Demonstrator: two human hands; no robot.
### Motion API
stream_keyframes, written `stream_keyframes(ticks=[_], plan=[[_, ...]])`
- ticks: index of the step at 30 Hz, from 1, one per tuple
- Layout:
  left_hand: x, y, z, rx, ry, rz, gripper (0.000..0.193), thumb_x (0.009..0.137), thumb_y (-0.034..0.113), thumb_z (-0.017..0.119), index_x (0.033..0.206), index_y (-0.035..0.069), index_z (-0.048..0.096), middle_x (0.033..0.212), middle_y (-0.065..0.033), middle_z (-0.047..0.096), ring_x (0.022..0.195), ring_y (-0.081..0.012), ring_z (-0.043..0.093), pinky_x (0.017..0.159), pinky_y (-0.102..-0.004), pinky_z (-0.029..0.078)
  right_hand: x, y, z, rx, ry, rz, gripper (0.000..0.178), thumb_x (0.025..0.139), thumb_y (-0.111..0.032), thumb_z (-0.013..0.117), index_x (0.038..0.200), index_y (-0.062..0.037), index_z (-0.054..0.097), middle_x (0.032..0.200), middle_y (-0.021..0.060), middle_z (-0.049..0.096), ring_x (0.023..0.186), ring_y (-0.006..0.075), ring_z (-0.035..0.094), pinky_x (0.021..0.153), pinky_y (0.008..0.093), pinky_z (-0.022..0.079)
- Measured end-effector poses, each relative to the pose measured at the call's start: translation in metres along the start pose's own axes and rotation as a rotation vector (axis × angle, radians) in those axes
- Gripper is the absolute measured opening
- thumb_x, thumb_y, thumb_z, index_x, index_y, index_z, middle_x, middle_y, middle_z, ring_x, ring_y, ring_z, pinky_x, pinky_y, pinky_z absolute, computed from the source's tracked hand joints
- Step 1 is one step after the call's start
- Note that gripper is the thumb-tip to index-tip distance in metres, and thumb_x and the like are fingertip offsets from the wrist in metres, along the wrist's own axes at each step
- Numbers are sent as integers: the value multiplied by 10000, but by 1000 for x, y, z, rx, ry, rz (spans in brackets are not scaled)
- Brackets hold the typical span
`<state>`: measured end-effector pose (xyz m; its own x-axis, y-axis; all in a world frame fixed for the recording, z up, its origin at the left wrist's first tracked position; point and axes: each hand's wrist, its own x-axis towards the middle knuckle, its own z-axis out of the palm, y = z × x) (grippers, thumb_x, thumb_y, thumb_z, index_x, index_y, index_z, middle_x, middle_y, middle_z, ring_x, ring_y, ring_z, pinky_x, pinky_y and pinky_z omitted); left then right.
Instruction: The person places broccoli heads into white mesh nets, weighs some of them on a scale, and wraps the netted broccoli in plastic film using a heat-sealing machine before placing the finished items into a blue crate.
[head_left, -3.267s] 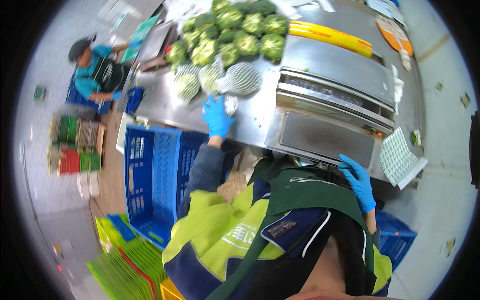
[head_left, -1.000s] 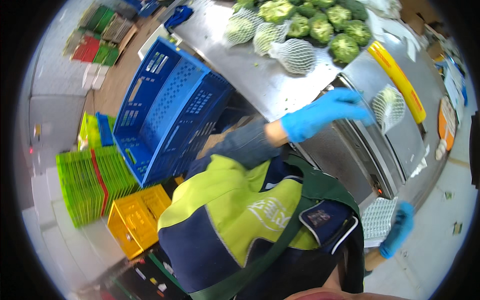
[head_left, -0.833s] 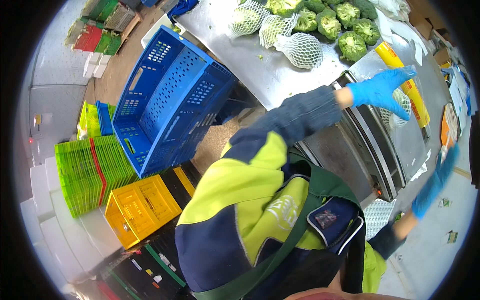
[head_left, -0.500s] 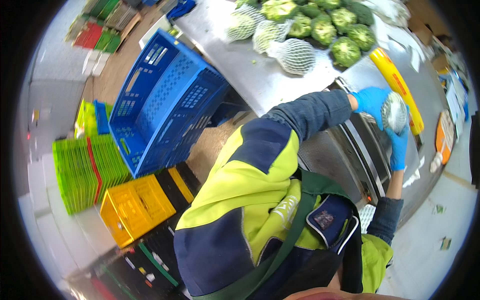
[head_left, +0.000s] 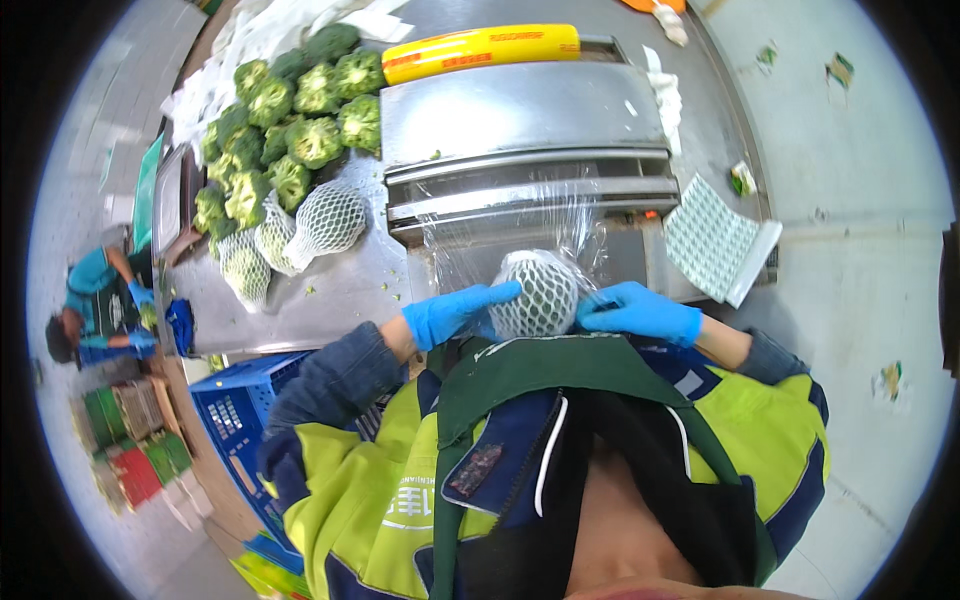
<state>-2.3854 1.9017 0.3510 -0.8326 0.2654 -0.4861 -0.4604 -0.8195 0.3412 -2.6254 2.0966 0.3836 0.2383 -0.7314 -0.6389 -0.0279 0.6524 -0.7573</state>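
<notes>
In front of my apron, between my two blue-gloved hands, is a broccoli head in a white foam net [head_left: 537, 296]. My left hand [head_left: 450, 316] presses its closed fingers against the net's left side. On the right side, the bent fingers of my right hand [head_left: 645, 313] pinch clear plastic film [head_left: 510, 215] beside the head. This film stretches from the metal wrapping machine [head_left: 525, 115] toward me and reaches around the netted head. The undersides of both hands' fingers are partly hidden.
Left of the machine, the steel table [head_left: 330, 320] holds a heap of bare broccoli heads [head_left: 315, 140] and several netted ones [head_left: 330, 217]. A yellow film roll [head_left: 480, 52] lies behind. A patterned sheet [head_left: 715, 235] is at right, a blue crate [head_left: 235, 410] lower left. A co-worker [head_left: 100, 300] stands far left.
My body and view have turned to face the machine. The netted broccoli is now close to my apron, with film drawn out around it, and my hands are on either side.
</notes>
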Motion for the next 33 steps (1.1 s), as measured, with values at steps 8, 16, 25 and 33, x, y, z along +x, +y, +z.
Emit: stream_keyframes(ticks=[8, 16, 25, 33], plan=[[-30, -26, -43, 351, 378, 167, 450, 1007, 327, 527, 1330, 16, 493, 1244, -128, 604, 1136, -251, 597, 1006, -378, 469, 46, 86, 10, 350, 367, -297, 312, 1021, -296, 504, 993, -27, 660, 839, 65, 703, 763, 128, 658, 728, 269, 512], [-27, -58, -89, 1342, 1133, 499, 305, 991, 255, 555, 779, 36, 576, 565, -90, 494, 500, -152, 431, 497, -359, 363, 71, 87, 9, 28, 912, -217, 289, 970, -292, 555, 842, -71, 688, 683, 93, 645, 568, 188, 628, 547, 339, 501], [22, -119, -143, 771, 631, 341, 324, 951, 233, 586, 1203, 29, 593, 1023, -87, 695, 843, -277, 672, 659, -438, 506, 111, 121, 103, -625, 1159, -252, 286, 863, -161, 544, 1143, -128, 592, 836, 151, 662, 742, 367, 672, 588, 469, 526], [-31, -70, -28, 541, -35, -127, 502, 878, 251, 664, 1316, 40, 538, 1249, -137, 598, 1134, -252, 576, 996, -384, 463, 31, 71, 212, -802, 1012, -813, 157, 849, -233, 599, 1003, -212, 618, 761, 42, 584, 636, 253, 608, 509, 362, 470]])
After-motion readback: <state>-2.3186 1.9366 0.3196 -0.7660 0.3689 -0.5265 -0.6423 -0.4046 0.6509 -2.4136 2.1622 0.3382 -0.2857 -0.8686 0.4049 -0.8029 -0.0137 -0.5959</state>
